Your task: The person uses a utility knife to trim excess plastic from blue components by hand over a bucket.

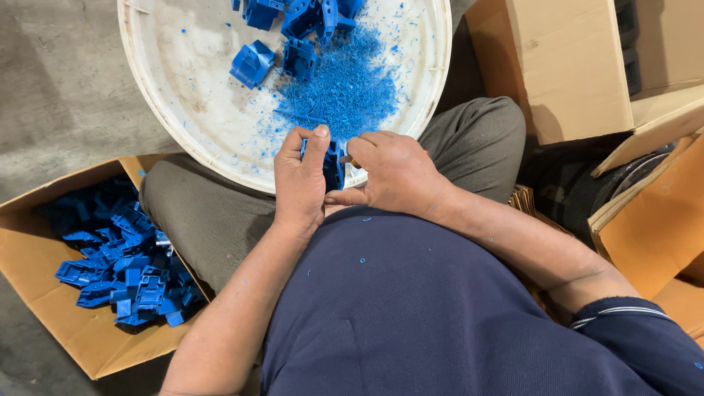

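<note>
1. Blue plastic part (334, 163) sits above my lap at the white tray's (183, 132) near rim, left hand (299, 183) wrapped tight around it.
2. Right hand (389, 172) pinches its edge; I can't tell whether a tool is inside.
3. A slip could nick my fingers or drop it among the shavings (341, 88).

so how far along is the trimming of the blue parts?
Done, it seems: a heap of blue plastic parts lies in the open cardboard box, and blue shavings cover the round white tray. In hand: the left hand holds one blue part while the right hand works at its edge. Left: a few blue pieces at the tray's far side.
</note>
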